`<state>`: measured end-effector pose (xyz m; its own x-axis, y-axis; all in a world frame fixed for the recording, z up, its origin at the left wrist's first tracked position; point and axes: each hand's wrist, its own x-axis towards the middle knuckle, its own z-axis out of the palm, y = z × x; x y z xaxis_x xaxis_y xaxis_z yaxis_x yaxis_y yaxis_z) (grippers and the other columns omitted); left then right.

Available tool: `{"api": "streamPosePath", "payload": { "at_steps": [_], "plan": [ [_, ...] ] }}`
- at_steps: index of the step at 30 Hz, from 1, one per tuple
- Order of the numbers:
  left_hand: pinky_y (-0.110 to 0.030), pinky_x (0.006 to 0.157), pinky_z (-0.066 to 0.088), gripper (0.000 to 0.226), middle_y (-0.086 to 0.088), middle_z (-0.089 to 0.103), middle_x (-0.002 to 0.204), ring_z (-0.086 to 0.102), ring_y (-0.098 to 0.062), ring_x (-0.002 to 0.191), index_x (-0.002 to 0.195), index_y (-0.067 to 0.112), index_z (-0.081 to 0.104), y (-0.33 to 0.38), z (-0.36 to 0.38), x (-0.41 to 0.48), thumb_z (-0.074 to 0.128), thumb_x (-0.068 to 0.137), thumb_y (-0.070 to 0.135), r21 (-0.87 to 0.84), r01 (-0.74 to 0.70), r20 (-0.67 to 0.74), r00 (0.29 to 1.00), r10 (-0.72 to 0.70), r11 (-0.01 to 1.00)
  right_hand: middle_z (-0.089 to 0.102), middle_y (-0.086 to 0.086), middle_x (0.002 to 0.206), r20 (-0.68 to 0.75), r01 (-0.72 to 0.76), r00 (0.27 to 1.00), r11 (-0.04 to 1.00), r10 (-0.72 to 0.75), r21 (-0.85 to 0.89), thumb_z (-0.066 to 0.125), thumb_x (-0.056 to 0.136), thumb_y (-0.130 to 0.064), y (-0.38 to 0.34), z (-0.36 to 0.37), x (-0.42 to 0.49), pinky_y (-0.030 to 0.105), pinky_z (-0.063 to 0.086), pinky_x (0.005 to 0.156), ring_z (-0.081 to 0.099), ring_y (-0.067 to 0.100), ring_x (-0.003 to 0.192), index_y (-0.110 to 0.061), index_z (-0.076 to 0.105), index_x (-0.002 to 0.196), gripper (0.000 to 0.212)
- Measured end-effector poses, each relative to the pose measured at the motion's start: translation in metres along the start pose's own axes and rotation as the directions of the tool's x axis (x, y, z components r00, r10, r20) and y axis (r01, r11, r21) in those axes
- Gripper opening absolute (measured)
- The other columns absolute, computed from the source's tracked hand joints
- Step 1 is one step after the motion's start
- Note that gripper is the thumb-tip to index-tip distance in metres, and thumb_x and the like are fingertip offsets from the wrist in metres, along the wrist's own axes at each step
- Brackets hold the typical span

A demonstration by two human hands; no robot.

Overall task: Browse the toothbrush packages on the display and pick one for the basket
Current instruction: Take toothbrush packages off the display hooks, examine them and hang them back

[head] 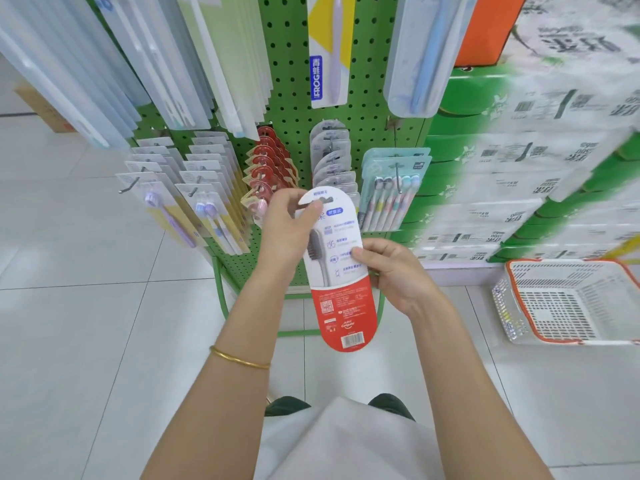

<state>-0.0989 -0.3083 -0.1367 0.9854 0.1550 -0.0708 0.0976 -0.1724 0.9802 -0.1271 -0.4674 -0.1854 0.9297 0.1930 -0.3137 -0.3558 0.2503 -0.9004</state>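
Toothbrush package (341, 306) is off the display (291, 81) and held in the air in front of it, printed back toward the camera, red end with the barcode lowest; left hand (289, 230) pinches the rounded top beside the hang slot, thumb on the near face; right hand (394, 275) grips the right edge at mid-height, fingers curled round it. Basket (510, 306) stands on the floor (104, 306), low and well apart to the right, with nothing visible inside. Judged step: inspection of the card, choice not yet confirmed. Hazards: both holds sit on the upper half of a thin, smooth card, so releasing either hand may let the long lower end swing and slide out of the remaining pinch; a release from standing height may miss the basket or strike its rim, so lowering first is advised; the pastel multi-pack (391, 199) hangs near the right hand, and a careless sweep rightward may knock it off its hook.
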Motion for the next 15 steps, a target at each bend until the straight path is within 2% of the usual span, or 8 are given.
{"api": "streamPosePath", "payload": {
  "at_steps": [3,4,6,7,9,12,15],
  "plan": [
    [-0.033,0.068,0.053,0.013,-0.009,0.064,0.106,0.063,-0.017,0.089,0.107,0.013,0.056,0.002,0.0,0.002,0.051,0.097,0.02,-0.07,0.081,0.052,0.996,-0.078,0.994,0.073,0.004,0.085,0.071,-0.027,0.997,0.999,0.025,0.037,0.065,0.083,-0.01,0.004,-0.001,0.002,0.028,0.051,0.069,0.067,0.015,0.074,-0.011,0.066,0.084,0.002],
    [-0.04,0.074,0.056,0.015,-0.012,0.065,0.108,0.064,-0.02,0.09,0.109,0.012,0.056,0.002,0.001,0.002,0.05,0.098,0.02,-0.119,0.128,0.077,0.99,-0.12,0.985,0.073,0.006,0.09,0.105,-0.042,0.994,0.996,0.034,0.081,0.071,0.08,-0.016,0.006,-0.001,0.003,0.032,0.052,0.075,0.067,0.018,0.079,-0.01,0.066,0.087,0.011],
    [-0.047,0.086,0.053,0.014,-0.013,0.066,0.104,0.064,-0.022,0.091,0.105,0.01,0.056,0.004,0.002,0.001,0.047,0.099,0.019,-0.223,0.198,0.131,0.976,-0.172,0.955,0.068,0.013,0.106,0.202,-0.108,0.977,0.968,0.062,0.226,0.082,0.068,-0.032,0.011,0.001,0.006,0.042,0.05,0.088,0.064,0.025,0.093,-0.006,0.062,0.107,0.051],
    [-0.048,0.088,0.05,0.014,-0.01,0.068,0.098,0.063,-0.021,0.088,0.101,0.011,0.057,0.005,0.003,0.001,0.044,0.1,0.018,-0.267,0.221,0.162,0.97,-0.183,0.938,0.065,0.015,0.113,0.249,-0.149,0.966,0.942,0.073,0.302,0.086,0.063,-0.038,0.014,0.003,0.006,0.045,0.048,0.092,0.062,0.029,0.1,-0.004,0.058,0.119,0.072],
    [-0.048,0.085,0.048,0.018,-0.003,0.069,0.087,0.063,-0.019,0.082,0.098,0.014,0.057,0.005,0.005,0.001,0.041,0.102,0.019,-0.293,0.245,0.205,0.96,-0.189,0.924,0.059,0.018,0.125,0.343,-0.201,0.937,0.897,0.06,0.392,0.088,0.059,-0.043,0.018,0.008,0.008,0.051,0.047,0.096,0.059,0.034,0.111,-0.004,0.05,0.131,0.09],
    [-0.043,0.076,0.05,0.019,0.003,0.069,0.081,0.063,-0.016,0.077,0.1,0.019,0.058,0.003,0.005,0.005,0.039,0.102,0.023,-0.247,0.242,0.207,0.959,-0.193,0.938,0.049,0.02,0.139,0.417,-0.209,0.909,0.888,0.021,0.409,0.085,0.064,-0.043,0.021,0.016,0.01,0.058,0.042,0.1,0.05,0.04,0.125,-0.007,0.044,0.139,0.093],
    [-0.036,0.069,0.049,0.017,-0.001,0.068,0.091,0.062,-0.016,0.078,0.102,0.019,0.057,0.003,0.007,0.01,0.041,0.101,0.024,-0.129,0.185,0.178,0.971,-0.161,0.974,0.057,0.02,0.131,0.422,-0.181,0.907,0.907,0.004,0.381,0.085,0.062,-0.044,0.019,0.013,0.013,0.056,0.046,0.097,0.056,0.037,0.118,-0.01,0.055,0.13,0.081]
  ]
}}
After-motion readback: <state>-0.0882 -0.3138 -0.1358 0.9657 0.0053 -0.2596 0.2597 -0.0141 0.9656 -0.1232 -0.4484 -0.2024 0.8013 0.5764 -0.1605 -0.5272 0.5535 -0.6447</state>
